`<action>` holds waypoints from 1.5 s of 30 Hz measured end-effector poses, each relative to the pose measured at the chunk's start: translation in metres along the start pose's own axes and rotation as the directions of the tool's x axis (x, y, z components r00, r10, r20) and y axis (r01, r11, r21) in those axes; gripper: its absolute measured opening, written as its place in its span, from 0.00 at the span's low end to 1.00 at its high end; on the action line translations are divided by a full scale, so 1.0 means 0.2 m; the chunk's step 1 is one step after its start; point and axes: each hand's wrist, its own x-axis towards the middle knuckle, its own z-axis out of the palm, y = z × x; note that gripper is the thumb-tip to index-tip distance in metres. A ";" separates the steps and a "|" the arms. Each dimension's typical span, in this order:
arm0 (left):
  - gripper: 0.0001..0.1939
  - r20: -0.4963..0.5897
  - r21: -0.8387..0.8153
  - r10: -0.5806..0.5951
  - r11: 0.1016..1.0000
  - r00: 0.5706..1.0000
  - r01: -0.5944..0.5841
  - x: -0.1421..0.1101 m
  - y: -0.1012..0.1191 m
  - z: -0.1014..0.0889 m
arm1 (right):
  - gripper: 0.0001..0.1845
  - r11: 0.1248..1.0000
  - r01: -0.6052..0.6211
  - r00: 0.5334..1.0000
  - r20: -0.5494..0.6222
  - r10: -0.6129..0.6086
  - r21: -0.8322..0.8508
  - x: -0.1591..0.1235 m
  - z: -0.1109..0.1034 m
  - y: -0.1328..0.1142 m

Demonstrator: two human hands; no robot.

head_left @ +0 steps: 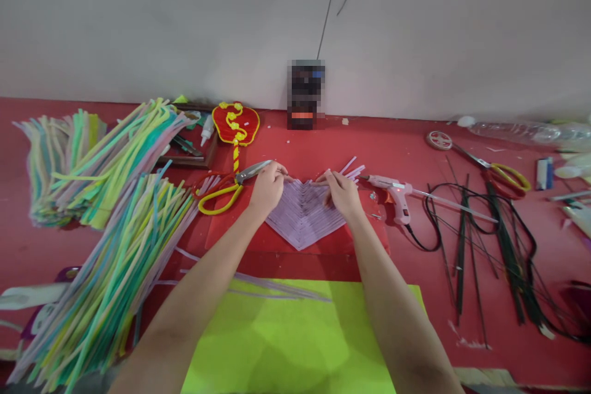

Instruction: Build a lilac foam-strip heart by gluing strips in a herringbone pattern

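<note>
A lilac V-shaped panel point(302, 218) made of pipe cleaners laid side by side lies on a red sheet point(272, 240) in the middle of the table. My left hand point(266, 188) rests on the panel's upper left edge, fingers curled and pressing on the strands. My right hand point(340, 192) presses the upper right edge, fingers together. Loose lilac ends point(353, 169) stick out beyond the right hand. Yellow-handled scissors point(226, 191) lie just left of my left hand.
Large piles of pastel pipe cleaners point(115, 228) fill the left side. A pink glue gun point(394, 191) with a black cord lies right of the panel, beside dark green wires point(484, 240) and more scissors point(498, 172). A lime-green sheet point(295, 338) lies near me. A red fan ornament point(235, 126) lies behind.
</note>
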 end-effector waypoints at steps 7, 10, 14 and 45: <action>0.10 0.064 0.037 0.014 0.999 0.998 -0.017 0.02 0.00 0.01 | 0.20 0.999 0.009 1.000 0.000 -0.009 -0.034 -0.01 0.01 -0.02; 0.10 0.077 0.054 0.028 0.998 0.997 -0.033 0.03 -0.04 0.00 | 0.21 0.998 0.010 1.000 -0.002 -0.010 -0.061 -0.01 0.00 -0.02; 0.10 0.071 0.032 -0.005 0.999 0.997 0.003 0.02 -0.06 -0.04 | 0.21 0.997 0.019 0.999 -0.027 -0.021 -0.078 -0.02 0.00 -0.01; 0.11 0.113 0.019 -0.038 0.999 0.993 0.036 -0.06 -0.05 -0.11 | 0.22 0.996 -0.031 0.996 -0.085 0.024 -0.086 -0.05 -0.02 0.06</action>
